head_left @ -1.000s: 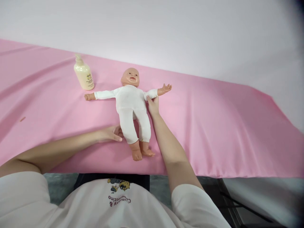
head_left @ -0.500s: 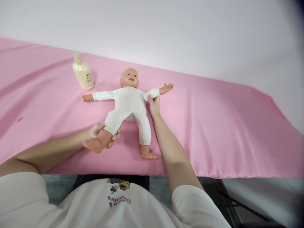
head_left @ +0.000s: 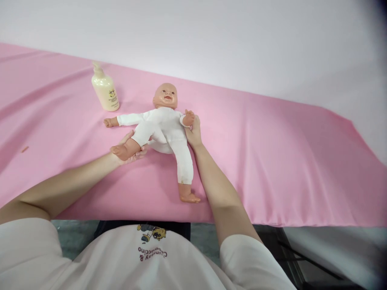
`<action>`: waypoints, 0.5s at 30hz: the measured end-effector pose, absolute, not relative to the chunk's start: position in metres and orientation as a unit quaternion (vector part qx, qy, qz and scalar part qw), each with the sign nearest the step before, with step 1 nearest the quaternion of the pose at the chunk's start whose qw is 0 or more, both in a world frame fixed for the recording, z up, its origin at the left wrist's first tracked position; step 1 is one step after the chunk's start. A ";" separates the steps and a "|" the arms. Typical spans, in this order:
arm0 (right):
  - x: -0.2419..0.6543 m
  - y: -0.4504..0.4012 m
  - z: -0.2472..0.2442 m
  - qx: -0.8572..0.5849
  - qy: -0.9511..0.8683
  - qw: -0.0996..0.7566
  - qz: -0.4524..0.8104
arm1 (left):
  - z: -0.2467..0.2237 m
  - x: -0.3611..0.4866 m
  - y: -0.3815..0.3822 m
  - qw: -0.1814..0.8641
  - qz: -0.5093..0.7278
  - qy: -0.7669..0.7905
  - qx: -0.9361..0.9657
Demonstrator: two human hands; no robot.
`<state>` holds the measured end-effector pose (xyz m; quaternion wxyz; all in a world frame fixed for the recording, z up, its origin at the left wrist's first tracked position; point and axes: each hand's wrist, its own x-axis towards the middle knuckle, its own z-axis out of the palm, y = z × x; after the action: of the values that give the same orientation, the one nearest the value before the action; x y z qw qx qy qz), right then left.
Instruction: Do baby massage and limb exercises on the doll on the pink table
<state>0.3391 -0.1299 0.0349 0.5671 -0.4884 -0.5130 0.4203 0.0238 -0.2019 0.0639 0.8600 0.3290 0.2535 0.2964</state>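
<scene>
A baby doll (head_left: 165, 127) with a white cloth body lies face up on the pink cloth, its head away from me. My left hand (head_left: 130, 151) is wrapped from beneath round the doll's lower leg on the left side, which is bent up toward the belly. Some of those fingers are hidden behind the leg. At the doll's other side, my right hand (head_left: 194, 132) grips its arm, which is folded in so the doll's hand sits near the chest. The other arm stretches out to the left, and the other leg lies straight toward me.
A pump bottle (head_left: 105, 92) of pale yellow liquid stands at the back left. A small brown strip (head_left: 24, 149) lies on the pink cloth (head_left: 272, 161) at the far left. The table's near edge runs just in front of my body.
My left hand has pushed the doll's leg up and away from me, bending it toward the belly. My right hand has folded the doll's outstretched arm inward.
</scene>
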 end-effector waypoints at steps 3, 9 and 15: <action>0.340 -0.130 0.033 -0.477 -0.607 0.557 0.307 | 0.054 0.026 -0.199 0.862 0.302 0.292 0.284; 0.339 -0.133 0.033 -0.470 -0.698 0.499 0.210 | 0.037 0.033 -0.196 0.849 0.313 0.323 0.277; 0.335 -0.136 0.043 -0.465 -0.678 0.514 0.246 | 0.053 0.039 -0.205 0.834 0.359 0.278 0.315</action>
<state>0.3351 -0.1358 0.0431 0.5136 -0.4648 -0.6780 0.2461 0.0392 -0.2054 0.0533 0.8336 0.3149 0.2781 0.3587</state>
